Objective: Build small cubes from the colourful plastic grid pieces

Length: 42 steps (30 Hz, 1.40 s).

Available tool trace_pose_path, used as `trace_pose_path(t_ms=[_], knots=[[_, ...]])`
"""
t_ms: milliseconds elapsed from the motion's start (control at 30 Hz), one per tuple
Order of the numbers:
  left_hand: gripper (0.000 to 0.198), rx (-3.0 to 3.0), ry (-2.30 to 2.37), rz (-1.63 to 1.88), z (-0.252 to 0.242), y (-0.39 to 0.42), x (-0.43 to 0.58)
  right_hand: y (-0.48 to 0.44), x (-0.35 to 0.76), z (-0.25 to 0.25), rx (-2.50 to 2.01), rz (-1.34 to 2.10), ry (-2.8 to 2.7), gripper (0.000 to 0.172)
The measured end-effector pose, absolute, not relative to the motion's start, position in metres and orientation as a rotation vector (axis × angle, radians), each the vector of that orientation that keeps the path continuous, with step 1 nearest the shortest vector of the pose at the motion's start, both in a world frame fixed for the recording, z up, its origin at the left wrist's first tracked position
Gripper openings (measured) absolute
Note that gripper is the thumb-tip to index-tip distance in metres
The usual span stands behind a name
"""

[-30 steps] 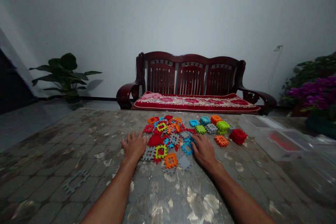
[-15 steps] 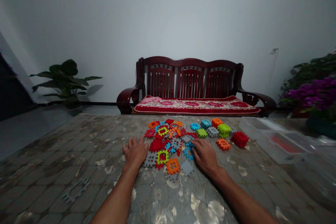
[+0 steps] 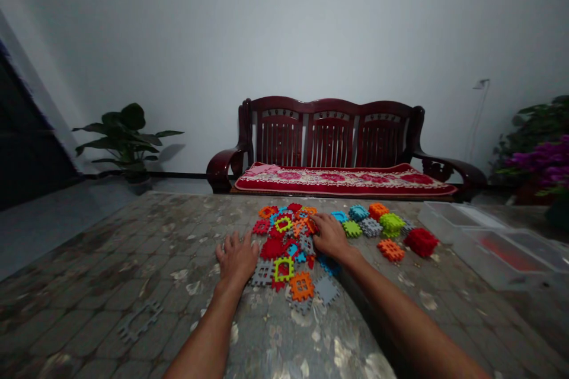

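A pile of flat interlocking toy tiles with notched edges, in red (image 3: 272,248), orange (image 3: 301,286), lime green (image 3: 283,269), blue and grey (image 3: 326,289), lies on the table. Beside its left edge rests my left hand (image 3: 239,259), fingers spread on the tabletop, holding nothing. My right hand (image 3: 331,238) reaches over the pile's right side, its bent fingers at the orange and red tiles. Its thumb and fingertips are partly hidden, so a grip cannot be made out. Under the right wrist a blue tile (image 3: 329,265) is partly covered.
Sorted stacks stand to the right: blue (image 3: 358,212), lime green (image 3: 392,224), grey (image 3: 370,226), orange (image 3: 390,250) and red (image 3: 421,241). Clear plastic boxes (image 3: 493,254) sit at the table's right. A grey frame piece (image 3: 140,321) lies front left. A wooden bench (image 3: 331,142) stands behind.
My right hand has moved forward and left, from the blue tile to the orange and red tiles. My left hand stays beside the pile. The whole view has shifted slightly.
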<state>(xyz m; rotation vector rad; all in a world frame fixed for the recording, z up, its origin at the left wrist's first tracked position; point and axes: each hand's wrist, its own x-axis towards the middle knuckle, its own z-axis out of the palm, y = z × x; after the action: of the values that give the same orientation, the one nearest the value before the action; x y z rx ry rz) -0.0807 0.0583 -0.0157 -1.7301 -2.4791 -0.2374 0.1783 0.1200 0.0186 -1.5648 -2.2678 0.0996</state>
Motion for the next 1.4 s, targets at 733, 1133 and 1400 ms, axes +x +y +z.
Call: trace_pose_path(t_ms=[733,1133,1400], knots=[[0.054,-1.726,-2.489,-0.259,-0.012,0.056,-0.079,0.109,0.224,0.008,-1.321,0.579,-1.919,0.041],[0.055,-1.721,-2.513,-0.196,-0.010,0.057,-0.079,0.070,0.235,-0.008,-1.536,0.137,-2.020,0.050],[0.056,-1.722,-2.530,-0.189,-0.015,0.061,-0.081,0.060,0.222,0.005,-1.616,0.013,-2.166,0.052]])
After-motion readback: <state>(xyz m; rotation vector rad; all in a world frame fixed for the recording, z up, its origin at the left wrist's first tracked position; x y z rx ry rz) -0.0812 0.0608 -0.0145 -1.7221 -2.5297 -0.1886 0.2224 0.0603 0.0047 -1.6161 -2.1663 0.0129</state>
